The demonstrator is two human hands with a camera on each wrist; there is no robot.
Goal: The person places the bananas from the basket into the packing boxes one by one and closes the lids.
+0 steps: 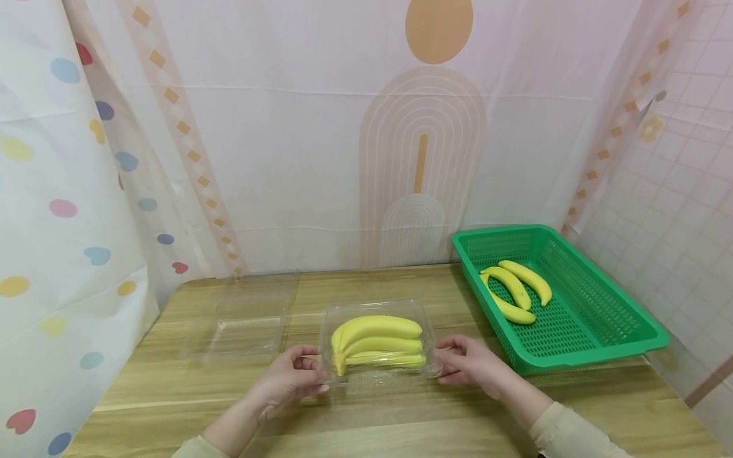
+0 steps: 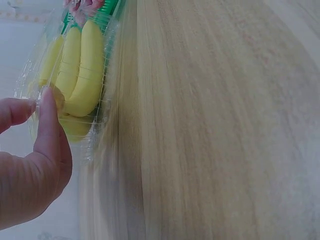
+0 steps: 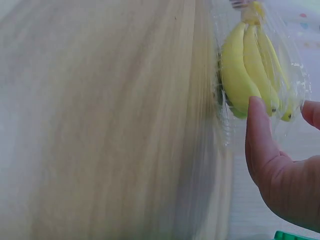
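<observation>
No readable text, no legible labels, brands, numbers or signs, on the clear box (image 1: 376, 382), the green basket (image 1: 590, 286), or the backdrop (image 1: 298, 159)

Bare surface (image 1: 395, 432) in front of the banana box (image 1: 375, 307) and along its far side permits passage. The left hand (image 1: 292, 376) and right hand (image 1: 468, 362) obstruct its ends. A clear container (image 1: 249, 334) limits access to its left, a green basket (image 1: 601, 356) to its right, and a curtain (image 1: 286, 165) behind it.
</observation>
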